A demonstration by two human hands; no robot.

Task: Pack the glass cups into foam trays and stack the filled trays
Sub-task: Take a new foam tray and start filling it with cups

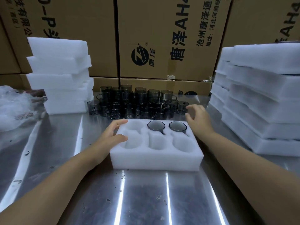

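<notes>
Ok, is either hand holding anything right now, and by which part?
Nothing is held. The left hand rests open on the left edge of the foam tray; the right hand hovers empty near the glass cups.

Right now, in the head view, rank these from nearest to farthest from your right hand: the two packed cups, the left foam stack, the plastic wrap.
From the right hand:
1. Right packed cup, back right pocket of the tray.
2. Middle packed cup, back middle pocket.
3. Left foam stack, back left.
4. Plastic wrap, far left.
</notes>
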